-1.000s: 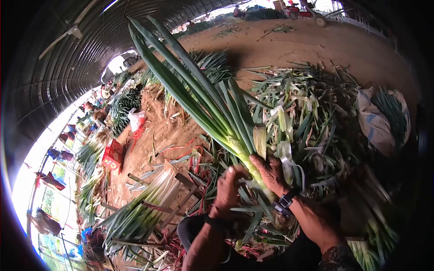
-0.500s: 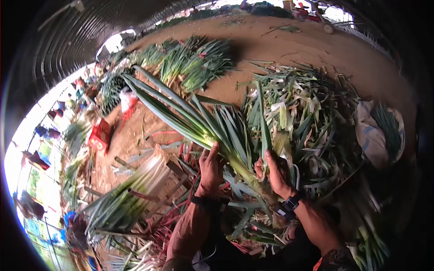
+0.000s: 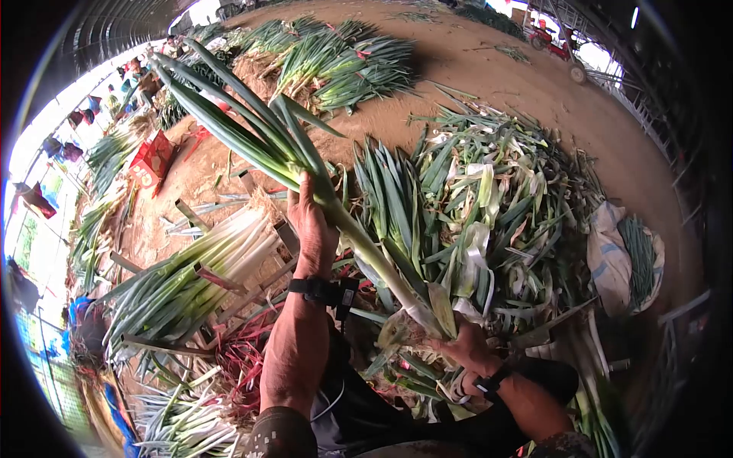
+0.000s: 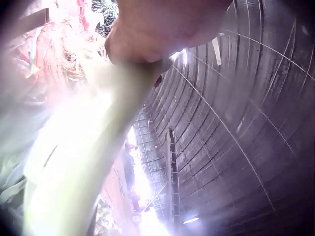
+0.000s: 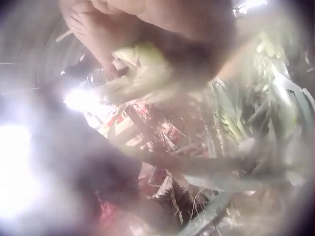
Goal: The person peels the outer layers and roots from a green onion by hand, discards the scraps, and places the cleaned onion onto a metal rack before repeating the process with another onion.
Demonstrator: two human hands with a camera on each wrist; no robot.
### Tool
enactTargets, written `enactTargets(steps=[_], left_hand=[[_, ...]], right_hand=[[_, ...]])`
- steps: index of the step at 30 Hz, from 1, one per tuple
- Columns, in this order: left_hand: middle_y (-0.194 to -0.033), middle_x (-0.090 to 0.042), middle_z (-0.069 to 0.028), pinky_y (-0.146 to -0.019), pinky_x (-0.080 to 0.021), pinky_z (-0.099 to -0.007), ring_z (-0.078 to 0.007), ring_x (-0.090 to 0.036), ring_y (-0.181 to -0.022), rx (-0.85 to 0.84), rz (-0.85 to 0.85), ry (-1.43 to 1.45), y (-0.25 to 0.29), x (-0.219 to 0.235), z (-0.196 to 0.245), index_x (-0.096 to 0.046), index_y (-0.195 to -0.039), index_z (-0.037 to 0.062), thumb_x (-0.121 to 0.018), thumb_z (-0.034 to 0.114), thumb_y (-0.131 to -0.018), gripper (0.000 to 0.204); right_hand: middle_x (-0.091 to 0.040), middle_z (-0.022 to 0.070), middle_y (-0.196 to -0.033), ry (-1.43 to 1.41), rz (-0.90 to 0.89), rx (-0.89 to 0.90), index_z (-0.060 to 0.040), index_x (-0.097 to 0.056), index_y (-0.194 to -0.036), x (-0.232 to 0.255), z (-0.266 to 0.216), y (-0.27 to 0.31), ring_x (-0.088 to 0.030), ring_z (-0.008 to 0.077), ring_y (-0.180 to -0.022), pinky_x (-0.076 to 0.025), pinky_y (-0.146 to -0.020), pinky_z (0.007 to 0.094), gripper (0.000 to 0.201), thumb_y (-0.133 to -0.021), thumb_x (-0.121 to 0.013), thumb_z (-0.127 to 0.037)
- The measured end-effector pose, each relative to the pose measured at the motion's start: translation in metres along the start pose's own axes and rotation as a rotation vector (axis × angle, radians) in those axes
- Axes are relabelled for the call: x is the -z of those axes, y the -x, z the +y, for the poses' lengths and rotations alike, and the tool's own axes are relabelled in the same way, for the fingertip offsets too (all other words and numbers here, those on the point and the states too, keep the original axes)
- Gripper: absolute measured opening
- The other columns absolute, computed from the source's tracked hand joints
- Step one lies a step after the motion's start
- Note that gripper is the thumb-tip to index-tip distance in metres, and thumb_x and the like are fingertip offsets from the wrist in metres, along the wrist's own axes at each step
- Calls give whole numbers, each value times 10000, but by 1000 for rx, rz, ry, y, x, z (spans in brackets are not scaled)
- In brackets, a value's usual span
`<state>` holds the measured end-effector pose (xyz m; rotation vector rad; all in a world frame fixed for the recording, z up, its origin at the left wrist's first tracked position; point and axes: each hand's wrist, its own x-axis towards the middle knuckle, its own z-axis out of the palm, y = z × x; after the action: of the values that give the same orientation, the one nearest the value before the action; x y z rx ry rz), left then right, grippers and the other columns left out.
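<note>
A long green onion slants across the head view, its green leaves up to the left and its pale stalk down to the right. My left hand grips it just below where the leaves fan out. The left wrist view shows the pale stalk large and overexposed below that hand. Down at the root end, my right hand pinches a yellowish outer leaf beside the stalk. In the right wrist view, a pale crumpled piece of this leaf shows under the curled fingers; much there is blurred.
A heap of stripped leaves lies ahead to the right, near a white sack. At left, trimmed green onions rest on a wooden rack beside red ties. Bundles and a red box lie farther off.
My left hand moved from the lower stalk up to below the leaves and carried the onion left. My right hand moved down toward the root end, pulling an outer leaf. The head view shifted.
</note>
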<state>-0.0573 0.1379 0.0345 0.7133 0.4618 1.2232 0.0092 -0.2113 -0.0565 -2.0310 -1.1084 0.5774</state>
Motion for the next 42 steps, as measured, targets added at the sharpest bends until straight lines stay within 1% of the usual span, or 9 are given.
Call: enactTargets(steps=[5,14,24,25,30,32,34,36,42], left_hand=[[-934,-665,-54,-633,-534,-319,-162,-647,-782,-67,11,-119,-9,23,-1,-594,-1152,75,-537,264,-1030,232],[-839,-648,-83,-561,-519,-333,-203,-628,-677,33,163,9,-55,99,-32,-638,-1065,37,-567,292,-1005,271],[-874,-665,-102,-631,-532,-348,-213,-640,-730,-97,134,-58,-76,137,-27,-644,-1060,37,-566,369,-997,347],[-900,-667,-109,-634,-531,-349,-206,-638,-760,-302,-17,-229,-79,151,-34,-623,-1106,46,-540,372,-1007,350],[-1003,-658,-62,-747,-537,-351,-179,-639,-918,80,56,90,-50,85,-3,-621,-1152,95,-553,315,-1019,265],[-1020,-653,-44,-780,-543,-366,-176,-638,-922,124,91,38,-26,63,13,-611,-1177,119,-569,299,-1013,248],[-1046,-652,-46,-784,-558,-372,-189,-643,-940,111,-9,127,-33,65,7,-603,-1184,108,-620,251,-988,243],[-1022,-652,-62,-817,-547,-392,-200,-640,-950,123,-36,60,-27,54,13,-602,-1137,90,-611,303,-992,258],[-1106,-663,-45,-828,-536,-356,-175,-648,-970,216,-272,1,4,23,34,-599,-1247,71,-635,229,-987,307]], right_hand=[[-611,187,-574,398,-375,-326,23,-714,-821,23,-33,8,-683,213,-584,-492,-564,406,607,-871,-668,-581],[-674,117,-639,-200,-248,-178,-18,-752,-903,75,-83,114,-649,147,-609,-506,-593,323,328,-875,-752,-345],[-733,97,-781,-676,-908,-982,-40,-749,-987,114,-48,138,-646,98,-717,-527,-707,294,413,-900,-708,-442],[-731,97,-774,-358,-763,-796,-41,-749,-992,114,-50,169,-647,96,-717,-525,-704,286,435,-902,-699,-463],[-670,92,-606,522,-672,-475,-11,-727,-810,136,-75,87,-630,175,-488,-511,-492,341,521,-795,-772,-530],[-656,85,-594,198,-103,-231,10,-704,-756,169,-19,49,-642,163,-513,-526,-496,325,406,-768,-809,-382],[-724,157,-983,0,228,-292,51,-646,-1142,214,-49,-11,-709,208,-865,-566,-732,323,474,-786,-797,-223],[-607,273,-1279,594,423,-70,77,-446,-1398,229,-39,-42,-620,329,-1171,-495,-975,389,779,-768,-806,-207],[-632,182,-1299,609,336,97,-20,-540,-1375,142,-52,-95,-608,290,-1185,-474,-1024,385,651,-800,-794,-192]])
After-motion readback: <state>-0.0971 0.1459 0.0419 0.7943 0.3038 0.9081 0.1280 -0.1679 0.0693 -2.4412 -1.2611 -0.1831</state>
